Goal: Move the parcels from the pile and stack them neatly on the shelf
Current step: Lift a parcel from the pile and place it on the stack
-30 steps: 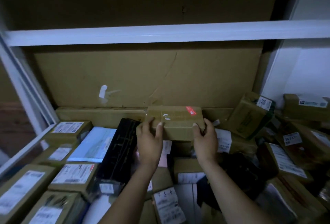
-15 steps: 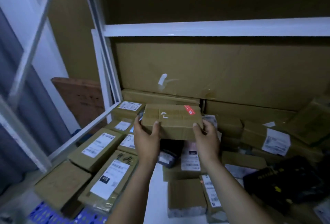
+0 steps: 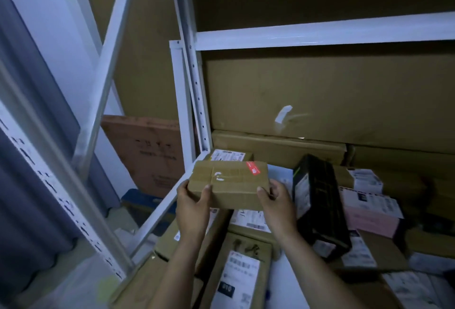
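Likely parcel storeroom, metal shelving, labelled parcels

Both bare forearms reach forward and upward, side by side. The left grip and right grip clasp opposite ends of a cardboard parcel, thumbs pressed on top, fingers wrapped round its ends.

Parcel: brown taped carton, red sticker at far right corner, tilted slightly, held aloft over pile of labelled boxes, near left upright of white shelf
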